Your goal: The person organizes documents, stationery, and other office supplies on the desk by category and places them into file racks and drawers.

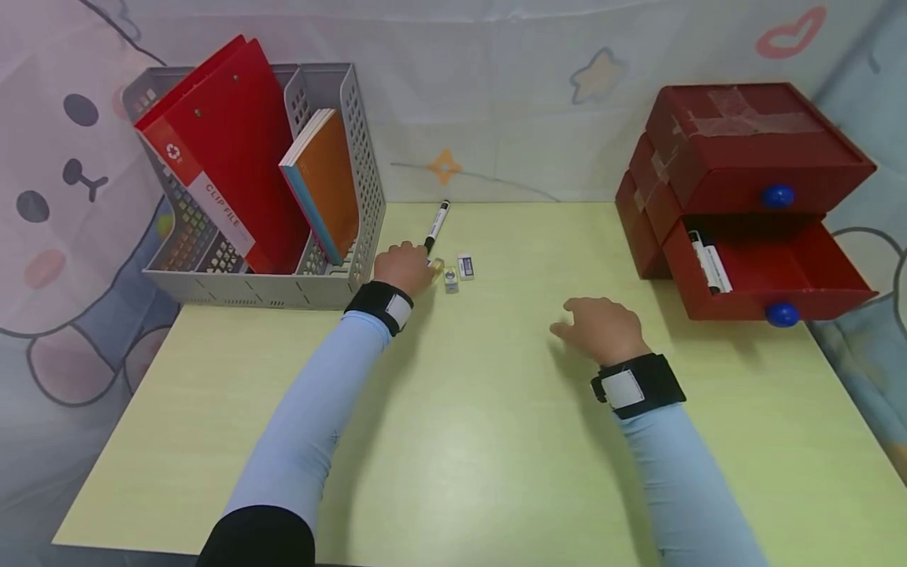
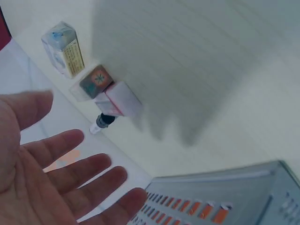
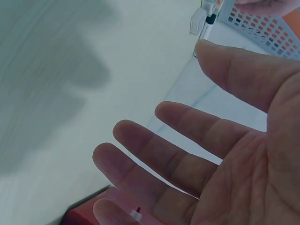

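Observation:
My left hand [image 1: 405,269] hovers beside several small items on the table, its fingers spread and nothing held in the left wrist view. Closest to its fingertips lie a small yellowish block [image 1: 438,266] and a black-and-white marker [image 1: 438,224]. Two small eraser-like blocks sit just to the right, a patterned block [image 1: 451,280] and a white eraser with a dark label [image 1: 465,267]. In the left wrist view, a pink-and-white block [image 2: 123,99] appears near the marker tip [image 2: 101,123]. My right hand [image 1: 602,327] hangs over the table with relaxed fingers, holding nothing.
At the back left stands a grey basket [image 1: 248,291] with a red clip file [image 1: 234,150] and notebooks [image 1: 326,185]. On the right is a red drawer box [image 1: 765,150]; its lower drawer [image 1: 794,264] is pulled out, with white markers [image 1: 711,264] inside.

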`<state>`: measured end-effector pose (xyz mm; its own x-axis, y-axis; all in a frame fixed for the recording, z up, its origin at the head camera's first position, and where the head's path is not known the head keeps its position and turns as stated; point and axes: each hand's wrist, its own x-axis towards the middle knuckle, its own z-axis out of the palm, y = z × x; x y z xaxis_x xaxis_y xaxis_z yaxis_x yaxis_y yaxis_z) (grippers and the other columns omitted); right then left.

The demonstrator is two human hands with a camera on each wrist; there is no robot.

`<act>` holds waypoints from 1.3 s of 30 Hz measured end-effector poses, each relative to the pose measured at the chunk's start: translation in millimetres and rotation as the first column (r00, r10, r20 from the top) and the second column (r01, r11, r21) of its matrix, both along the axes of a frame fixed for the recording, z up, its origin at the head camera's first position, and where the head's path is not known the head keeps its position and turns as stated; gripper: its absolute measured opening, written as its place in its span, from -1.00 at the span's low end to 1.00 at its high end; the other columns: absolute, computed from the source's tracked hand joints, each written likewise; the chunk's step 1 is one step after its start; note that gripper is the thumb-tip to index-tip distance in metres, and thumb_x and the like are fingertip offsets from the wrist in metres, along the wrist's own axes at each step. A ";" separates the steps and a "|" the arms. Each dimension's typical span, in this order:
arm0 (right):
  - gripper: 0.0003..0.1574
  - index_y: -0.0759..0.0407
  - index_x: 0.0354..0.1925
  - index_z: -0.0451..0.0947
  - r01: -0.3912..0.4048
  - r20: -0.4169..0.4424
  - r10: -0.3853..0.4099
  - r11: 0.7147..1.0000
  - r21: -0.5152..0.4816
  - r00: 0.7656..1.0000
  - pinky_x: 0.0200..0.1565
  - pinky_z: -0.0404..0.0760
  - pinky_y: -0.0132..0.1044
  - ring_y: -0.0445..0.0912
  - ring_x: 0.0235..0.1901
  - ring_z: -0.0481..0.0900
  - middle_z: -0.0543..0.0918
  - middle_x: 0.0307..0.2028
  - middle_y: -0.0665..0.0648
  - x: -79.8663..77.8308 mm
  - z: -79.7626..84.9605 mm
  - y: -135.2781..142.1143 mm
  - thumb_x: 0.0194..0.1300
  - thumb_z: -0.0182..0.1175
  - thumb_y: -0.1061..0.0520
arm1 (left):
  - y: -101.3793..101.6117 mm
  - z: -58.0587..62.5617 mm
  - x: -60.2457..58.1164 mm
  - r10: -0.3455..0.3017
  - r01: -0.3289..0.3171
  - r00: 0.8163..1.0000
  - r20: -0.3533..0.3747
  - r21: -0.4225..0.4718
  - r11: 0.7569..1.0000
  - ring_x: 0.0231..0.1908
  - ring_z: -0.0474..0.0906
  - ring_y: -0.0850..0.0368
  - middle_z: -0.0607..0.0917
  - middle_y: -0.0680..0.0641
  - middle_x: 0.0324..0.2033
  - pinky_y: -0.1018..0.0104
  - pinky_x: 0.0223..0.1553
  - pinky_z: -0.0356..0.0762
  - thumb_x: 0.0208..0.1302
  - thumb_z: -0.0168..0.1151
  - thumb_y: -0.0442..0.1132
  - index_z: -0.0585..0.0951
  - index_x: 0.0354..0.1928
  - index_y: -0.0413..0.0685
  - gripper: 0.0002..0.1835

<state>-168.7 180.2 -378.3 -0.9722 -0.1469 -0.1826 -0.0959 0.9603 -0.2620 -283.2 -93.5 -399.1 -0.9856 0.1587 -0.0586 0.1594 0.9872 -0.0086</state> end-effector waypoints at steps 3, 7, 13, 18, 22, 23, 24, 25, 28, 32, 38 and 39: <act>-0.37 0.29 0.11 0.42 -0.003 0.003 0.003 1.000 0.003 1.000 -0.35 0.48 0.05 0.19 -0.19 0.53 0.57 -0.09 0.32 -0.1 -2.0 -1.4 0.20 0.09 -0.09 | 4.7 -6.5 -9.4 -0.014 0.014 1.000 -0.001 0.037 0.999 -0.35 0.47 -0.05 0.52 -0.13 -0.33 0.09 -0.41 0.47 0.27 0.03 0.05 0.58 -0.13 -0.14 -0.60; -0.37 0.28 0.10 0.42 -0.006 0.002 0.006 1.000 -0.003 1.000 -0.36 0.48 0.05 0.21 -0.17 0.53 0.57 -0.08 0.32 -0.5 -4.5 -3.2 0.20 0.10 -0.10 | 6.9 -15.7 -21.0 -0.019 0.017 0.999 0.033 0.080 0.997 -0.30 0.45 -0.04 0.48 -0.11 -0.27 0.04 -0.35 0.47 0.31 -0.05 0.06 0.54 -0.08 -0.13 -0.58; -0.37 0.28 0.09 0.43 -0.005 0.003 0.005 1.000 -0.010 1.000 -0.35 0.48 0.06 0.22 -0.16 0.52 0.56 -0.07 0.32 0.5 -7.5 -5.4 0.19 0.11 -0.11 | -2.5 -27.5 -31.9 -0.180 0.188 0.977 0.112 -0.059 0.980 -0.03 0.39 -0.06 0.34 -0.15 0.18 -0.05 -0.18 0.45 0.39 -0.14 0.00 0.49 0.10 0.10 -0.63; -0.39 0.28 0.08 0.44 -0.014 -0.001 0.014 1.000 -0.010 1.000 -0.35 0.49 0.06 0.22 -0.16 0.52 0.56 -0.07 0.33 1.1 -8.3 -7.8 0.19 0.11 -0.09 | -8.1 -27.5 -30.7 -0.231 0.238 0.968 0.100 -0.065 0.969 -0.13 0.50 -0.01 0.48 -0.10 0.09 0.06 -0.28 0.49 0.39 -0.18 0.03 0.59 -0.01 0.09 -0.61; -0.40 0.27 0.07 0.45 -0.018 -0.013 0.018 1.000 -0.009 1.000 -0.36 0.49 0.05 0.21 -0.17 0.53 0.57 -0.09 0.32 -0.4 -10.3 -8.3 0.19 0.11 -0.10 | -10.6 -25.8 -30.3 -0.180 0.180 0.984 0.007 0.051 0.982 -0.47 0.55 0.03 0.66 -0.08 -0.41 0.16 -0.49 0.48 0.35 -0.19 0.14 0.64 -0.45 -0.08 -0.45; -0.40 0.27 0.07 0.45 -0.018 -0.014 0.018 1.000 -0.009 1.000 -0.36 0.49 0.05 0.21 -0.17 0.53 0.57 -0.09 0.31 -1.0 -11.0 -8.3 0.19 0.11 -0.10 | -11.5 -25.7 -30.6 -0.173 0.174 0.985 -0.015 0.055 0.983 -0.54 0.53 0.05 0.63 -0.06 -0.53 0.18 -0.54 0.47 0.34 -0.16 0.13 0.62 -0.51 -0.08 -0.46; -0.40 0.27 0.07 0.45 -0.018 -0.014 0.018 1.000 -0.011 1.000 -0.36 0.49 0.05 0.21 -0.17 0.53 0.57 -0.09 0.31 -1.5 -11.6 -8.4 0.19 0.11 -0.10 | -12.2 -25.2 -30.8 -0.160 0.162 0.986 -0.035 0.056 0.985 -0.61 0.50 0.06 0.59 -0.05 -0.63 0.19 -0.60 0.45 0.33 -0.12 0.12 0.60 -0.55 -0.09 -0.48; -0.40 0.27 0.07 0.45 -0.016 -0.013 0.016 1.000 -0.012 1.000 -0.36 0.49 0.05 0.21 -0.17 0.53 0.57 -0.09 0.31 -1.5 -11.7 -8.0 0.20 0.11 -0.10 | -12.2 -24.7 -31.3 -0.149 0.152 0.987 -0.060 0.054 0.987 -0.63 0.49 0.07 0.57 -0.04 -0.66 0.19 -0.62 0.44 0.32 -0.06 0.09 0.61 -0.55 -0.09 -0.52; -0.40 0.27 0.07 0.45 -0.012 -0.008 0.012 1.000 -0.014 1.000 -0.35 0.49 0.06 0.21 -0.16 0.53 0.57 -0.08 0.32 -1.2 -11.9 -7.0 0.20 0.11 -0.10 | -12.6 -24.9 -32.8 -0.103 0.107 0.990 -0.098 0.038 0.994 -0.62 0.48 0.09 0.57 -0.02 -0.65 0.21 -0.63 0.44 0.26 0.09 -0.03 0.64 -0.45 -0.08 -0.69; -0.39 0.28 0.08 0.45 0.000 -0.004 0.000 1.000 -0.012 1.000 -0.31 0.48 0.08 0.22 -0.15 0.52 0.56 -0.07 0.32 -0.1 -11.7 -5.1 0.20 0.10 -0.10 | -11.8 -27.2 -33.4 -0.018 0.021 0.995 -0.095 0.032 0.999 -0.59 0.52 0.09 0.61 -0.03 -0.60 0.20 -0.59 0.47 0.19 0.18 -0.09 0.66 -0.41 -0.09 -0.78; -0.39 0.27 0.10 0.43 0.018 0.013 -0.018 1.000 -0.008 1.000 -0.25 0.46 0.13 0.24 -0.10 0.49 0.54 -0.03 0.33 0.5 -13.0 -1.4 0.21 0.09 -0.09 | -5.7 -29.6 -34.1 0.085 -0.081 0.991 -0.107 0.039 0.996 -0.57 0.54 0.08 0.60 -0.02 -0.62 0.20 -0.57 0.47 0.19 0.17 0.00 0.66 -0.46 -0.06 -0.71; -0.39 0.27 0.10 0.43 0.020 0.016 -0.019 1.000 -0.007 1.000 -0.24 0.46 0.13 0.24 -0.09 0.49 0.53 -0.02 0.33 0.7 -13.2 -0.8 0.21 0.09 -0.10 | -4.5 -29.9 -34.3 0.093 -0.089 0.990 -0.107 0.039 0.995 -0.56 0.54 0.08 0.60 -0.02 -0.62 0.21 -0.57 0.47 0.19 0.17 0.02 0.66 -0.46 -0.06 -0.70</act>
<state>-168.0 179.4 -391.5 -0.9719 -0.1293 -0.1968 -0.0730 0.9601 -0.2701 -317.5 -97.9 -429.0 -0.9962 0.0680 0.0536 0.0688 0.9976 0.0125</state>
